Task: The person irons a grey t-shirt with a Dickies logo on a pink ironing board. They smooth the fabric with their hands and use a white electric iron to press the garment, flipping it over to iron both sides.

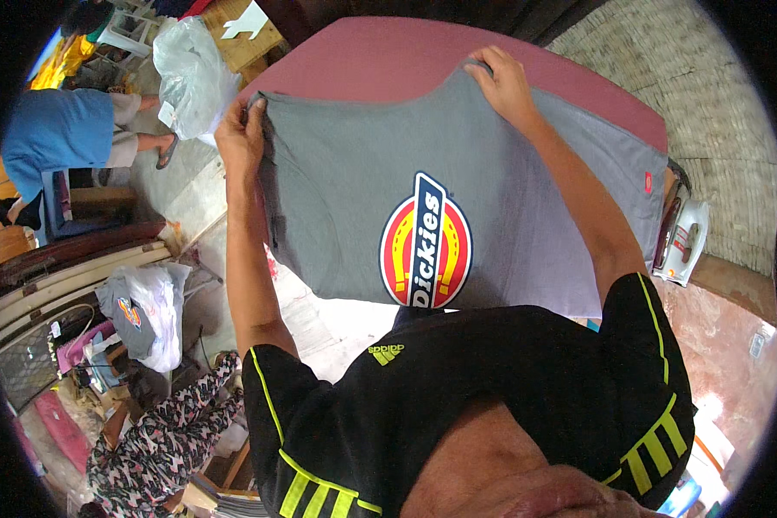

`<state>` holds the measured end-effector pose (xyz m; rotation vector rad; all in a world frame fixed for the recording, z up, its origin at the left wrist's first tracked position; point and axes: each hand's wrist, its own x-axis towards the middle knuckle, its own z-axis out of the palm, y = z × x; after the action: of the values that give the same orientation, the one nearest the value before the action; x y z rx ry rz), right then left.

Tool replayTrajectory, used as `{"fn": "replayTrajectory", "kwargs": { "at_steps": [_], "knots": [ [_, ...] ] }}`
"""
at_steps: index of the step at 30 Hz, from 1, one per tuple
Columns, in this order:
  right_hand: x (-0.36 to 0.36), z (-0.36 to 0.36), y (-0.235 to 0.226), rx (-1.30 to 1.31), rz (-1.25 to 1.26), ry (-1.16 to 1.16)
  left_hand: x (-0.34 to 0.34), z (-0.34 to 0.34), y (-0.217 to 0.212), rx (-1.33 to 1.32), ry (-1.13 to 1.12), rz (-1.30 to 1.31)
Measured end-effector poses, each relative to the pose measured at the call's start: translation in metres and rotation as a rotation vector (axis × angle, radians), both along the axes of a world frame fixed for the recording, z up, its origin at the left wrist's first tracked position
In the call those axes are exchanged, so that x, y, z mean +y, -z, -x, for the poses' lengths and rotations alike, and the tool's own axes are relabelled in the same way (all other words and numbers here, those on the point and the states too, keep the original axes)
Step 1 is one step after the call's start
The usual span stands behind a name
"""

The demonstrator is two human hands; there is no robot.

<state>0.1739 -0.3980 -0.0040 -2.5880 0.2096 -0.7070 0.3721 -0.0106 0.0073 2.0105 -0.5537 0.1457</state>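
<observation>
Grey garment [337,181] bears a white-lettered horseshoe emblem [426,243] and red tag [648,181].

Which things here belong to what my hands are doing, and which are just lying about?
In use:
Grey printed garment, held by the left hand and right hand
Maroon-covered table, partly beneath it

Apparently just lying about:
Clear plastic bag, upper left
White cutout, top left
Grey printed bundle, lower left
</observation>
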Motion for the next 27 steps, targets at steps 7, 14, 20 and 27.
{"fn": "replayTrajectory", "kwargs": {
  "at_steps": [7, 14, 20, 27],
  "knots": [
    [0.013, -0.015, -0.002, -0.067, 0.030, 0.044, 0.012, -0.005, -0.002, -0.133, -0.132, -0.306],
    [0.010, -0.012, 0.000, 0.031, 0.090, 0.071, -0.026, 0.058, -0.037, -0.541, -0.161, -0.650],
    [0.009, 0.009, -0.017, -0.036, -0.010, -0.013, -0.110, 0.162, -0.016, -0.506, 0.304, -0.770],
    [-0.106, 0.177, -0.046, -0.173, 0.274, 0.292, -0.162, 0.176, -0.025, -0.563, 0.275, -0.606]
  ]
}}
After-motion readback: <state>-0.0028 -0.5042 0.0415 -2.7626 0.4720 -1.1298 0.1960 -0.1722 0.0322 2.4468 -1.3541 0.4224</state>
